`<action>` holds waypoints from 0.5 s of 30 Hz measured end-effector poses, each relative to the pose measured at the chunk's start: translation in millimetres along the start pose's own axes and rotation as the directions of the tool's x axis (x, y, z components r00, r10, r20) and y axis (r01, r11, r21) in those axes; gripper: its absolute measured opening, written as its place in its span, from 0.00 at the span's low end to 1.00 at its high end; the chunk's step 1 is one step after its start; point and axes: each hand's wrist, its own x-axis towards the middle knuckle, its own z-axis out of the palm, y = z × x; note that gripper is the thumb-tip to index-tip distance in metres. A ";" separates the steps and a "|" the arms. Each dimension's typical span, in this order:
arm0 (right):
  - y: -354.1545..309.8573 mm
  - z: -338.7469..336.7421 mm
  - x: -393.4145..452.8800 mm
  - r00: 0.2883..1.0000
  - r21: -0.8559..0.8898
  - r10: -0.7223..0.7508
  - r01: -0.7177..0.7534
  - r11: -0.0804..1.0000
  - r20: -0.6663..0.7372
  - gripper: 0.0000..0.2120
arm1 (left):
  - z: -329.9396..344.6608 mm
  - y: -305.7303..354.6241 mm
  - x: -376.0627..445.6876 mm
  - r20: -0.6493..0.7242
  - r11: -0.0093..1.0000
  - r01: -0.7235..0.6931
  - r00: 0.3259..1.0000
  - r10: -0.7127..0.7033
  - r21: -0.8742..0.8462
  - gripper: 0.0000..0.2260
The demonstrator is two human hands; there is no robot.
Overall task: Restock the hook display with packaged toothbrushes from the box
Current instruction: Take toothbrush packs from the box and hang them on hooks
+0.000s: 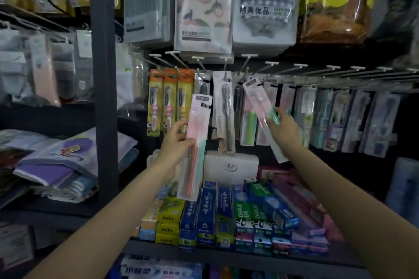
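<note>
My left hand (175, 140) grips a pink and green toothbrush pack (195, 147), held upright in front of the display. My right hand (284, 128) holds a second, similar pack (260, 106), tilted with its top end up at the hook rail (317, 79). I cannot tell whether its hanging hole is on a hook. Orange children's toothbrush packs (169, 102) hang at the left of the rail, and a dark toothbrush pack (223, 106) hangs between my hands. The box is not in view.
Several more toothbrush packs (351, 118) hang along the rail to the right. Toothpaste boxes (229, 213) fill the shelf below, with a white box (231, 167) behind them. A dark upright post (104, 75) stands at the left. Packaged cloths (204, 4) hang above.
</note>
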 end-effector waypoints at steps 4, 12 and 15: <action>-6.9 -2.3 25.7 0.995 0.117 0.099 -0.102 0.988 0.033 0.20 | 28.1 5.9 -0.2 0.018 0.998 -0.049 0.999 0.048 0.044 0.21; 30.8 -14.2 5.6 0.980 0.173 0.028 -0.062 0.983 0.196 0.22 | 81.4 19.7 0.9 0.079 1.000 -0.020 0.997 0.020 -0.003 0.20; 26.9 -32.3 -21.5 0.850 0.282 -0.084 -0.078 0.956 0.520 0.18 | 110.9 23.3 5.2 0.048 0.989 0.055 0.998 -0.049 -0.134 0.19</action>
